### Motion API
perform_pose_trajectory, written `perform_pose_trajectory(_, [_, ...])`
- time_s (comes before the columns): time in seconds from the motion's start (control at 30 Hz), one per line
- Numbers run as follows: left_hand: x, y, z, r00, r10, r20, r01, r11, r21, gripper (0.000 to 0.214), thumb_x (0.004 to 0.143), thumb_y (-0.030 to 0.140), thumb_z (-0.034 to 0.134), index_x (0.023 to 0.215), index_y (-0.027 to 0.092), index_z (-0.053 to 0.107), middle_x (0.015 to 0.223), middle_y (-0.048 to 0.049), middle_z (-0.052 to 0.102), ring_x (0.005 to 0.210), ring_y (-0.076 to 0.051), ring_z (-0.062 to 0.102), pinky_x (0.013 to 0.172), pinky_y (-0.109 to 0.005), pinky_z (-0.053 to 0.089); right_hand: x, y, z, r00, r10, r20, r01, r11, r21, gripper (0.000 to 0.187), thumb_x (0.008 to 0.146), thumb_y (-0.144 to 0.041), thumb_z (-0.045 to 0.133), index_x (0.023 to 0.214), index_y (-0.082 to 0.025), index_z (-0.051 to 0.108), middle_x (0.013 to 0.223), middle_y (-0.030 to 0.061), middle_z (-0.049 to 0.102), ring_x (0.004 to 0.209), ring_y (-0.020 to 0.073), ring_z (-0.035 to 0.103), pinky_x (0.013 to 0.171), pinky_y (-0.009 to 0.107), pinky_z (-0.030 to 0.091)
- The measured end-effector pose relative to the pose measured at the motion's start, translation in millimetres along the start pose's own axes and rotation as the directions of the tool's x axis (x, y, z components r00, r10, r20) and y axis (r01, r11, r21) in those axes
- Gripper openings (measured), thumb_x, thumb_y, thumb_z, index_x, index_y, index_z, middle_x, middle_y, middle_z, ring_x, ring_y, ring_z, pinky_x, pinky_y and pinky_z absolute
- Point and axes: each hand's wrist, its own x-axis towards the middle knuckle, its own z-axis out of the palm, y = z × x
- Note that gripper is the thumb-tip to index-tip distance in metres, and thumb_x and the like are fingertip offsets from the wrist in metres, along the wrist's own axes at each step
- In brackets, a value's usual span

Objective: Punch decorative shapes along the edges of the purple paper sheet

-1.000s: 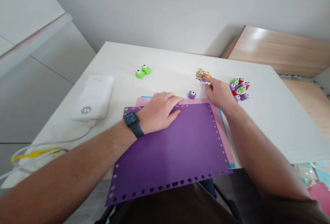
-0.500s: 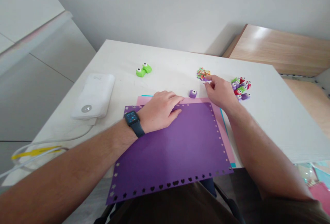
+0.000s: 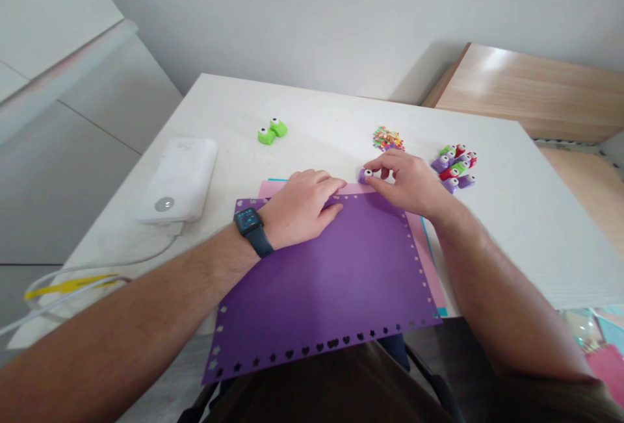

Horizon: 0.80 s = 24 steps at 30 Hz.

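My left hand point(image 3: 308, 208) lies flat with its fingers stretched out over the top edge of a purple sheet of paper point(image 3: 331, 280). Small shapes, among them stars and hearts, are cut out along the sheet's borders. Beneath it a pink sheet point(image 3: 429, 267) and a blue sheet point(image 3: 442, 312) peek out. Just beyond the sheets, the thumb and fingers of my right hand point(image 3: 407, 179) close around a small purple craft punch point(image 3: 363, 175) with a white top. A heap of colourful paper cutouts point(image 3: 389, 138) lies behind my right hand.
Several red, green and purple punches point(image 3: 457, 168) are grouped on the right. Two green punches point(image 3: 273, 130) stand at the back left. A white power bank point(image 3: 180, 179) with a cable point(image 3: 141, 259) sits on the white table's point(image 3: 312, 111) left side.
My right hand has moved left and toward me, from the heap of cutouts to the purple punch, and has taken hold of it. My left hand has stayed in place.
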Motion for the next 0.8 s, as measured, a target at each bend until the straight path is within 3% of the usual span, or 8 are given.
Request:
perform_pose_trajectory(0.33, [2.7, -3.5, 2.1, 1.0, -0.024, -0.017, 0.023, 0.999, -0.035, 0.025, 0.102, 0.016, 0.054, 0.122, 0.016, 0.069, 0.108, -0.0113, 0.074, 0.103, -0.026, 0.069, 0.096, -0.043, 0.054, -3.6, -6.5, -3.8, 0.987, -0.122, 0.102, 0.115, 0.99, 0.078, 0.022, 0.098, -0.03, 0.066, 0.11, -0.02, 0.081, 0.104, 0.0082, 0.076, 0.088, 0.0197, 0.068, 0.09, 0.034, 0.053])
perform_pose_trajectory(0.8, [1.8, -1.5, -1.6, 0.998, -0.041, -0.043, 0.039, 0.999, -0.036, 0.026, 0.104, 0.016, 0.05, 0.121, 0.015, 0.07, 0.111, -0.0125, 0.075, 0.108, -0.028, 0.069, 0.099, -0.046, 0.054, -5.1, -6.6, -4.1, 0.986, -0.132, 0.1, 0.125, 0.99, 0.07, 0.024, 0.098, -0.026, 0.064, 0.115, -0.021, 0.081, 0.107, 0.0083, 0.076, 0.09, 0.0201, 0.07, 0.092, 0.035, 0.054])
